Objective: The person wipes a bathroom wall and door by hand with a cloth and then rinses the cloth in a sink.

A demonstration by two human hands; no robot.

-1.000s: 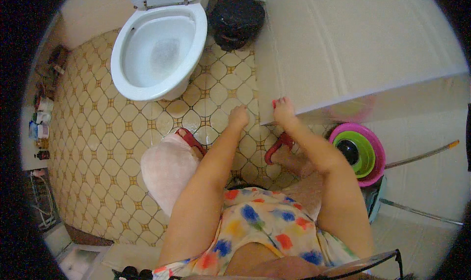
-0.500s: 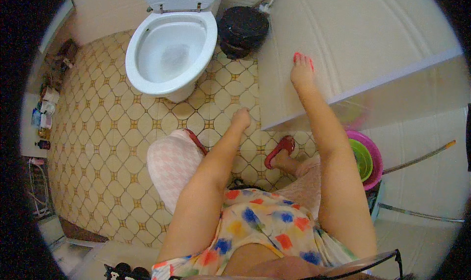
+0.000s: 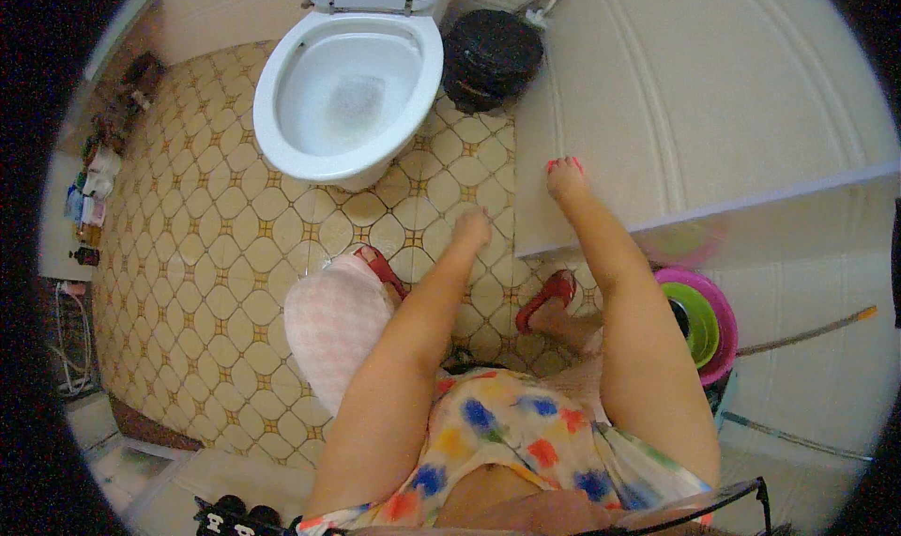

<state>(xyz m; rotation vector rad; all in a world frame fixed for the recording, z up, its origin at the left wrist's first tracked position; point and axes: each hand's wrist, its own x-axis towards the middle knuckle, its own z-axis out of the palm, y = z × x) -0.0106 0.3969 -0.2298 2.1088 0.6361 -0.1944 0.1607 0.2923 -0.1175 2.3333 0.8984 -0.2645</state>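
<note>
My left hand (image 3: 474,226) hangs above the tiled floor (image 3: 216,226), in front of the toilet and touching nothing visible; its fingers are foreshortened, so their pose is hidden. To its right, my right hand (image 3: 566,176) is held in the air by the edge of a pale panel (image 3: 657,95). Red nails show on its fingers, which are slightly apart and hold nothing visible. Ahead to the left stands a white toilet (image 3: 347,95), its lid up and its seat down. Below my arms are my feet in red slippers (image 3: 544,297) and a pink-white checked trouser leg (image 3: 333,320).
A black bin (image 3: 491,57) stands right of the toilet. Nested pink and green basins (image 3: 723,320) sit at the right, near a hose-like rod (image 3: 807,329). Bottles and small packages (image 3: 92,207) line the left side. Part of a glasses frame (image 3: 694,513) crosses the lower edge.
My right hand has come down and slightly left, nearer my left hand, with its fingers drawn in. The view has shifted, so the toilet and bin appear further right.
</note>
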